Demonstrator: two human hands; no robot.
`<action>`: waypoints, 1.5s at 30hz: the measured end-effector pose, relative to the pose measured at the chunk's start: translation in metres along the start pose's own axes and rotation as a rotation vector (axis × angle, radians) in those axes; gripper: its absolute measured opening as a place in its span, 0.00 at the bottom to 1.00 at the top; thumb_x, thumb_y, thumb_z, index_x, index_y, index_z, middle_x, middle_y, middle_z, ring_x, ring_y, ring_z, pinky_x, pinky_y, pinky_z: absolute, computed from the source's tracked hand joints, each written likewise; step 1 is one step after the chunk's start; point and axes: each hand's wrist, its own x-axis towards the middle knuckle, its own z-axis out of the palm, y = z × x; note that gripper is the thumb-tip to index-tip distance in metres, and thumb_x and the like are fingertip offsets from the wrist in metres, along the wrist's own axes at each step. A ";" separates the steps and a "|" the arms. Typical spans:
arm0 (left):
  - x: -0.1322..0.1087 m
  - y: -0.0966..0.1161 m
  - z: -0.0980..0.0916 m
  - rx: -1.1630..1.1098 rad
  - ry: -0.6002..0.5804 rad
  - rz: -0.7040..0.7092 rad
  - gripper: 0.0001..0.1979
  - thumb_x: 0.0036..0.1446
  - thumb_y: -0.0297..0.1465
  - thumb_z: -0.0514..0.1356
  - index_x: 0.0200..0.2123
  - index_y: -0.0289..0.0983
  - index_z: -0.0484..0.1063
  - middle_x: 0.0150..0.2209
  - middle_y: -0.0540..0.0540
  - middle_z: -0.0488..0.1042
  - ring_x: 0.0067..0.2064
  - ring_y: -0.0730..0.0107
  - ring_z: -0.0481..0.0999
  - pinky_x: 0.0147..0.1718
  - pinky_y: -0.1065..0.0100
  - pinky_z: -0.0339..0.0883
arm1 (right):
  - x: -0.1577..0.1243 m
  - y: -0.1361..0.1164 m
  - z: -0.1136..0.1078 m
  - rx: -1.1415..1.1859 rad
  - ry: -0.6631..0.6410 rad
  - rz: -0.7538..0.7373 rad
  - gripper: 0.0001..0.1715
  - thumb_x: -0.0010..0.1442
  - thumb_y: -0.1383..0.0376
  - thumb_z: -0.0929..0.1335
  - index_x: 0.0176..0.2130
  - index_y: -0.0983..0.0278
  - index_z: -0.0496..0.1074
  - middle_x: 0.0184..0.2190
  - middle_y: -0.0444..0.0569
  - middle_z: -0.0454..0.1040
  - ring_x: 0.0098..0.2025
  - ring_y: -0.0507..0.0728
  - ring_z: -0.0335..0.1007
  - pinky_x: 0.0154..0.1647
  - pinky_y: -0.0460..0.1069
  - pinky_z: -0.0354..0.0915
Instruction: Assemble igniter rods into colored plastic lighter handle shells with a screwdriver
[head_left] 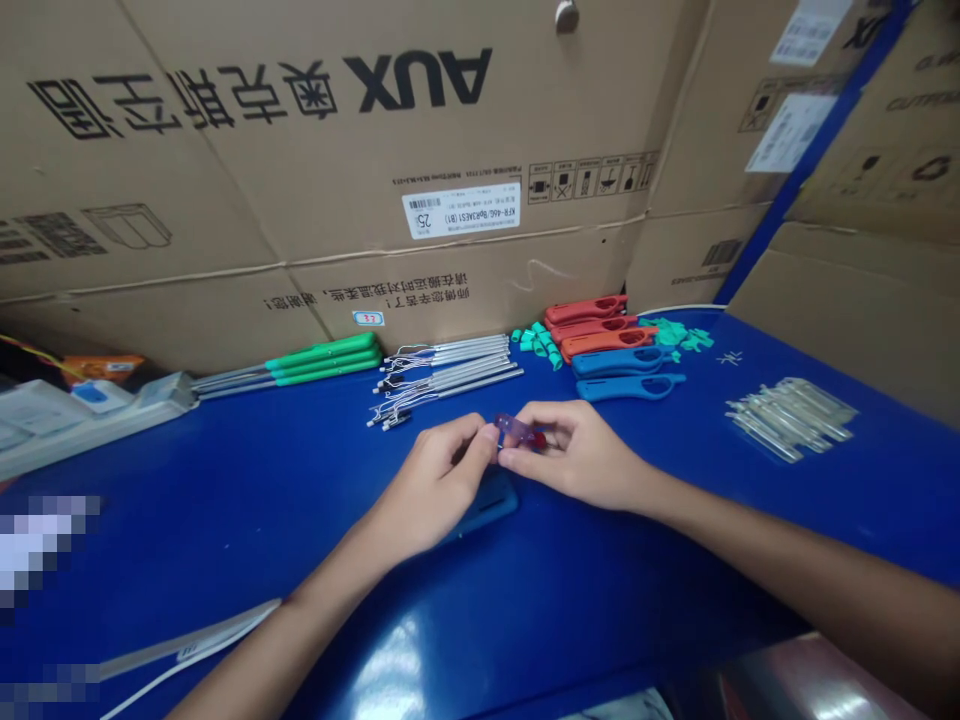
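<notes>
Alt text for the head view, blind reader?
A left hand and right hand pinch a small purple part between them above a blue table. Behind lie green-handled rods, metal rods, red handles and blue handles, against cardboard boxes.

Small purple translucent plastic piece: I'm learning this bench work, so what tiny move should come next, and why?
Probably push the small purple translucent plastic piece and the small red part at its end closer together: left hand and right hand both pinch them with fingers, held above the blue table.
</notes>
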 end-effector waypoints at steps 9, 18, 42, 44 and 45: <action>-0.005 -0.001 -0.009 0.117 -0.092 0.007 0.22 0.67 0.43 0.45 0.28 0.37 0.66 0.26 0.52 0.67 0.29 0.72 0.66 0.30 0.70 0.60 | -0.002 -0.013 -0.009 -0.232 0.047 -0.096 0.09 0.56 0.62 0.68 0.29 0.65 0.71 0.25 0.45 0.72 0.28 0.52 0.66 0.29 0.47 0.63; -0.034 -0.026 -0.066 0.613 -0.404 -0.063 0.17 0.49 0.43 0.65 0.42 0.45 0.73 0.40 0.51 0.75 0.40 0.63 0.75 0.37 0.67 0.68 | -0.023 -0.048 -0.201 -1.070 0.491 0.548 0.15 0.56 0.68 0.68 0.19 0.66 0.71 0.18 0.49 0.69 0.21 0.52 0.61 0.26 0.50 0.56; -0.029 -0.030 -0.022 0.541 -0.271 0.192 0.18 0.64 0.42 0.54 0.53 0.40 0.68 0.47 0.43 0.68 0.47 0.61 0.72 0.50 0.59 0.68 | 0.006 -0.061 -0.040 -0.087 0.001 0.102 0.11 0.59 0.60 0.66 0.28 0.62 0.62 0.17 0.37 0.56 0.17 0.47 0.51 0.17 0.44 0.49; -0.030 -0.030 -0.021 0.503 -0.258 0.176 0.18 0.63 0.43 0.55 0.52 0.40 0.69 0.46 0.43 0.69 0.47 0.61 0.72 0.50 0.60 0.68 | 0.018 -0.048 -0.015 -0.031 -0.104 0.147 0.12 0.61 0.61 0.64 0.27 0.62 0.59 0.18 0.38 0.58 0.19 0.47 0.54 0.19 0.45 0.53; -0.031 -0.030 -0.020 0.489 -0.248 0.167 0.18 0.63 0.43 0.56 0.51 0.40 0.70 0.46 0.43 0.69 0.46 0.61 0.73 0.49 0.60 0.68 | 0.022 -0.041 -0.007 -0.085 -0.129 0.150 0.13 0.61 0.61 0.63 0.26 0.62 0.59 0.19 0.38 0.58 0.20 0.48 0.54 0.20 0.45 0.54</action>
